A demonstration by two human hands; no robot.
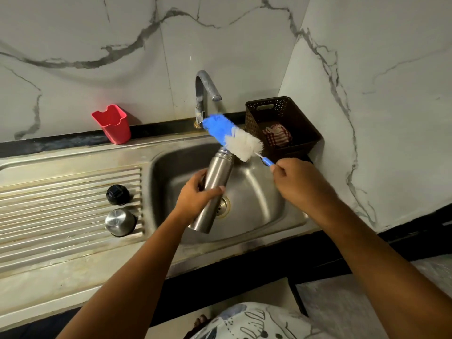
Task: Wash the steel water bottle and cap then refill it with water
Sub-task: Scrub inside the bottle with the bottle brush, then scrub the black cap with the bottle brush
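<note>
**A:** We're over the sink (171,167), and the steel bottle (217,172) hangs above the basin, mouth tipped up toward twelve o'clock, base down at six.

**B:** The left hand (193,199) is wrapped round its middle, thumb across the front. I'd say that grip is for steadying it over the basin, so any drips fall in.

**A:** The right hand (293,179) is pinching the blue handle of the bottle brush (232,137) right at its end. The head lies crosswise, tip pointing to ten o'clock, and the white bristles look to be touching the mouth.

**B:** Not inside, though. It needs swinging in line with the neck before it can go down.

**A:** Where are the caps?

**B:** At nine o'clock on the ribbed drainboard (61,204), well apart from the bottle. The black cap (117,194) sits just above the steel cap (120,221), parked where they drain and leave both hands free.

**A:** The tap (204,94) at twelve o'clock shows no stream that I can make out.

**B:** So my guess is we're early on: scrubbing first, with the rinse and refill not yet done.

**A:** A brown basket (254,118) stands at one o'clock on the counter, and a red holder (113,124) at ten.
</note>
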